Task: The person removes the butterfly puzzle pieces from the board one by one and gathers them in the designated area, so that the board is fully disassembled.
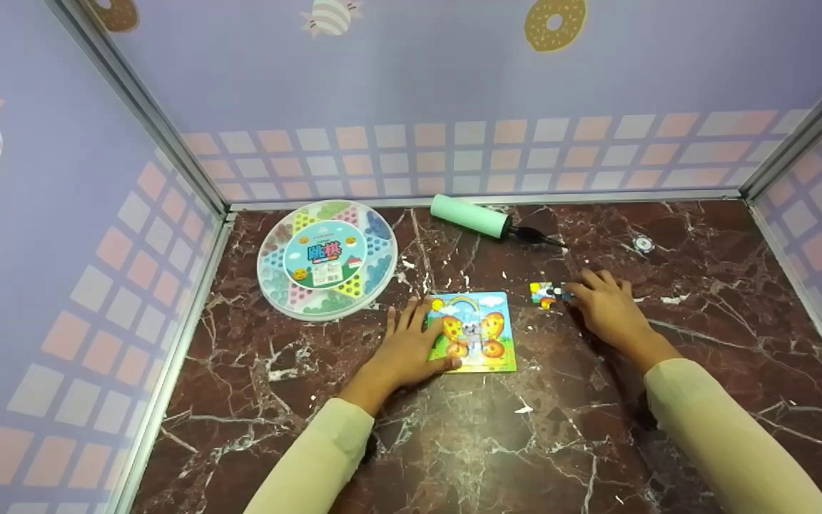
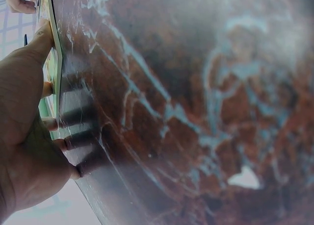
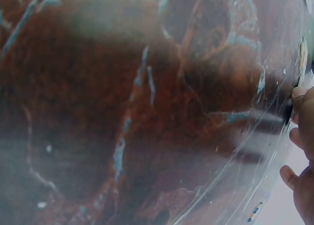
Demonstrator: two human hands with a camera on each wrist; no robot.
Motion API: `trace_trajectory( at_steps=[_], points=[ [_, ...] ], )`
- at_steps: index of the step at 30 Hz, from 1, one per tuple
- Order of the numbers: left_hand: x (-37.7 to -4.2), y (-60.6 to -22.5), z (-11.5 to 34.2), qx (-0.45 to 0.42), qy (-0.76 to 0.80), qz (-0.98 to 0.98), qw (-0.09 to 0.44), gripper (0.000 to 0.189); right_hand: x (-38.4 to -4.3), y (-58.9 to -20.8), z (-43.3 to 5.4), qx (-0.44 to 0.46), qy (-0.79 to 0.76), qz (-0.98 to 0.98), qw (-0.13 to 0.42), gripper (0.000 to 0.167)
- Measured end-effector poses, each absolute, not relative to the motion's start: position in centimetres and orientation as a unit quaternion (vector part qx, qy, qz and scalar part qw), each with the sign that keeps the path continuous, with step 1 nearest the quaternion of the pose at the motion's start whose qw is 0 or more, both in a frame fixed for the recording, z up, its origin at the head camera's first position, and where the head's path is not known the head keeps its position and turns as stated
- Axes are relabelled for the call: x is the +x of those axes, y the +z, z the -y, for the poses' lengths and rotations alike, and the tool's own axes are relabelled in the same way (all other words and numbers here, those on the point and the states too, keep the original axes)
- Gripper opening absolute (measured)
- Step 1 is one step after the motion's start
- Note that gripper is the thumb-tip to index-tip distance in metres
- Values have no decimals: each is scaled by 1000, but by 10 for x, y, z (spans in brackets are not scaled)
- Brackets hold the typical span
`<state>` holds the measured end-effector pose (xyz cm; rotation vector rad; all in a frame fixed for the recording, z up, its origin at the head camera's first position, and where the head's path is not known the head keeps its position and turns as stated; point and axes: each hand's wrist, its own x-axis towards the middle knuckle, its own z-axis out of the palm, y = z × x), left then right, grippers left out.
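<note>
A square jigsaw puzzle board (image 1: 494, 314), with a grey animal and orange-yellow butterfly wings, lies on the marble-look surface. My left hand (image 1: 409, 350) rests along its left side, fingers spread, thumb over the lower edge. The left wrist view shows the board's thin edge (image 2: 59, 58) upright beside the thumb. To the board's right lies a small cluster of loose puzzle pieces (image 1: 542, 293). My right hand (image 1: 607, 307) is at the right end of this cluster, fingertips right at a dark piece (image 1: 565, 292). The fingertips partly hide that piece.
A round Chinese checkers set (image 1: 377, 246) in a clear case lies back left. Behind the board lies a mint-green hand pump (image 1: 468, 215) with a black end. A small round white disc (image 1: 643, 244) sits back right. Patterned walls (image 1: 454, 86) enclose the surface.
</note>
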<state>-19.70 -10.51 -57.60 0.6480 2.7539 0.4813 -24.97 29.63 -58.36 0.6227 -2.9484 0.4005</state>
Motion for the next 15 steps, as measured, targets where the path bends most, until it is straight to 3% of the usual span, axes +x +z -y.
trace_trajectory(
  at_steps=[15],
  points=[
    [-198, -578, 105, 227, 168, -950, 131, 81, -252, -583, -296, 216, 127, 966, 66, 26]
  ],
)
